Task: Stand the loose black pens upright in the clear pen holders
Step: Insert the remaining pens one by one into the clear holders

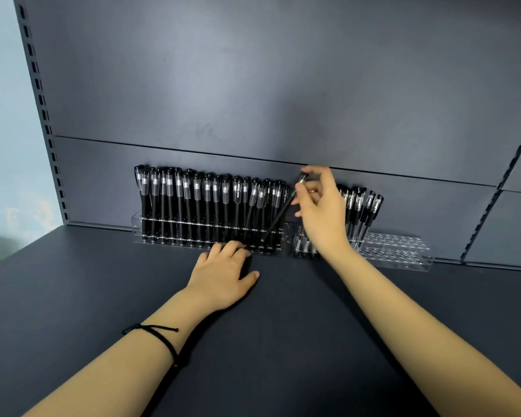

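Dark shelf (pixel 283 326): black pen (pixel 278 213) aslant in fingertip pinch of right grip (pixel 322 206), cap uppermost.

Arms outstretched.
Left hand (pixel 223 273) at 11 o'clock, fingers curled; right hand (pixel 324 215) at 1 o'clock pinches a pen (pixel 278 216).

shop | slotted shelving upright (pixel 44 115) | stocked pen holders (pixel 206 236)

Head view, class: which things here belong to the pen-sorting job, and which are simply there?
Belongs to the job: tilted pen, pinched by the right hand; left pen holder, packed with upright pens; right pen holder, partly filled; left hand, resting by the left pen holder.
Just there: black wrist cord; shelf board; back panel.
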A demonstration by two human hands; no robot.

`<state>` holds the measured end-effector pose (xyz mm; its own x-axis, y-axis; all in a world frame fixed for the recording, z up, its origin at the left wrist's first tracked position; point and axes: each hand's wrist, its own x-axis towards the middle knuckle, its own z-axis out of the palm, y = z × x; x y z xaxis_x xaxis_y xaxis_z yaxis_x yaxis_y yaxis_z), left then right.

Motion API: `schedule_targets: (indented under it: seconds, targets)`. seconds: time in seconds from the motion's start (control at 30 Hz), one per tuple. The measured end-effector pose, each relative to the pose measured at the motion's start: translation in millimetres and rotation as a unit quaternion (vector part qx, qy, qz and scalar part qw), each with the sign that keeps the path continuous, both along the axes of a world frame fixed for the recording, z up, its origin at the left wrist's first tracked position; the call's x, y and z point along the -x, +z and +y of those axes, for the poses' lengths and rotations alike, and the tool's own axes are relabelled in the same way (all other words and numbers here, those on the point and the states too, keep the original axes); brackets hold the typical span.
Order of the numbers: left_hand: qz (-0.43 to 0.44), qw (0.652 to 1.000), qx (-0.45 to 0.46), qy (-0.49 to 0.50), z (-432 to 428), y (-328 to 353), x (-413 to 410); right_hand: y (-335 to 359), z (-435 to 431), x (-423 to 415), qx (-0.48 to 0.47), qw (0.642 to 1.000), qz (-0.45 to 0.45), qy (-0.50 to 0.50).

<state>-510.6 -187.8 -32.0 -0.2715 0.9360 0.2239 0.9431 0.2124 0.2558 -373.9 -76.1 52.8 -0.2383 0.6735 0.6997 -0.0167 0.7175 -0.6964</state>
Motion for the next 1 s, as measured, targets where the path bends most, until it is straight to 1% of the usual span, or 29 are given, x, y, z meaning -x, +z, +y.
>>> schedule_targets:
  seconds: [0.1, 0.17, 0.4, 0.53, 0.67, 0.73, 0.8, 0.87, 0.9, 1.0]
  targets:
    - [0.0, 1.0, 0.026, 0.005, -1, -2, 0, 9, 12, -9, -0.078, 0.995, -0.01, -0.055]
    - [0.005, 0.999, 0.032, 0.007, -1, -2, -1, 11, 18, -10, -0.104, 0.991, -0.025, -0.076]
    - [0.019, 0.999, 0.022, 0.015, -1, 1, 0, 3, 21, 2, -0.161, 0.98, -0.091, -0.08]
    - [0.018, 0.999, 0.026, 0.012, -1, 1, 0, 5, 24, 4, -0.165, 0.977, -0.103, -0.088]
    - [0.016, 0.999, 0.035, 0.013, 0, 0, 1, -8, 29, 2, -0.142, 0.97, -0.183, -0.07]
    - [0.018, 0.999, 0.038, 0.013, 0, 0, 1, -18, 29, 2, -0.125, 0.967, -0.212, -0.065]
    - [0.02, 0.999, 0.038, 0.014, 0, 0, 1, -22, 28, 2, -0.132, 0.961, -0.231, -0.071]
    - [0.017, 0.999, 0.04, 0.013, 0, 0, 1, -18, 25, 0, -0.155, 0.956, -0.232, -0.093]
    - [0.017, 0.999, 0.042, 0.012, 0, 1, 1, -16, 25, -4, -0.178, 0.952, -0.218, -0.116]
    - [0.016, 0.999, 0.041, 0.012, 0, 0, 1, -12, 28, -20, -0.228, 0.943, -0.142, -0.196]
